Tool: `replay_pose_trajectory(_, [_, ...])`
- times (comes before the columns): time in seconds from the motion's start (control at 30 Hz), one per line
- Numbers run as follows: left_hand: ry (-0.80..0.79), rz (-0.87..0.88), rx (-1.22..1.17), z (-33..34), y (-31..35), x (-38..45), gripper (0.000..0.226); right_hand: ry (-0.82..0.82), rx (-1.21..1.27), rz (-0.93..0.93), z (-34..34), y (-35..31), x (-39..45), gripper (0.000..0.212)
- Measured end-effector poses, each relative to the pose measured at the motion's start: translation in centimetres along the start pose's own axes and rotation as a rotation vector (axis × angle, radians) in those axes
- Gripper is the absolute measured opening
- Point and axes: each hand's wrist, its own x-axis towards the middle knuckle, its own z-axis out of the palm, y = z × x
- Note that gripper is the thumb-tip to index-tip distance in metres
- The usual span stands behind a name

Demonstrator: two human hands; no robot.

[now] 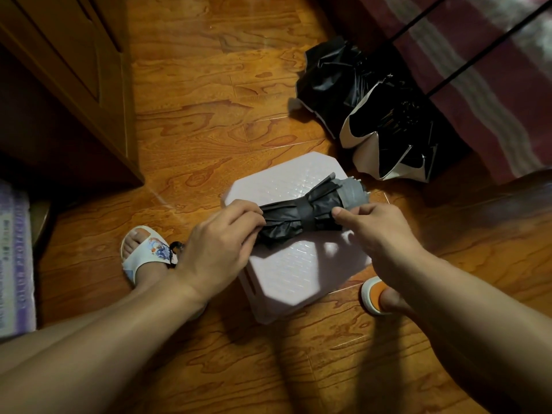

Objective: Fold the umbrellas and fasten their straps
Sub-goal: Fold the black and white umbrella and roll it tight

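Observation:
A folded dark grey umbrella lies across a pale pink plastic stool, with a black strap wrapped round its middle. My left hand grips the umbrella's left end, fingers curled over the fabric. My right hand holds the right part near the strap, thumb pressed on the fabric. A second umbrella, black inside with a silver-white outside, lies loose and unfolded on the floor behind the stool, next to crumpled black fabric.
The wooden floor surrounds the stool. A wooden cabinet stands at the left, a striped red bedcover at the upper right. My feet wear a white slipper and an orange one beside the stool.

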Motion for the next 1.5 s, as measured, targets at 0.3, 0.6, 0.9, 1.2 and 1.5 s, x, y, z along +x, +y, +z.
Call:
replay_pose_trajectory(0.3, [-0.055, 0.072, 0.008, 0.7, -0.8, -0.1, 0.011, -0.134, -0.173, -0.052, -1.7, 0.0, 1.0, 0.024])
replay_pose_trajectory(0.6, [-0.145, 0.160, 0.079, 0.8, -1.1, -0.3, 0.019, -0.062, -0.310, -0.115, -1.4, 0.4, 1.1, 0.026])
replay_pose_trajectory(0.9, [-0.301, 0.030, -0.111, -0.6, -2.0, 0.3, 0.043, -0.148, -0.148, 0.096, -3.0, -0.8, 1.1, 0.017])
replay_pose_trajectory(1.2, [-0.291, 0.024, -0.157, -0.2, -1.6, 0.2, 0.040, -0.031, -0.412, -0.201, -1.6, 0.1, 1.0, 0.032])
replay_pose_trajectory(1.5, [-0.162, -0.156, -0.222, 0.2, -1.2, 0.4, 0.034, 0.021, -0.407, -0.258, -1.4, 1.4, -0.2, 0.048])
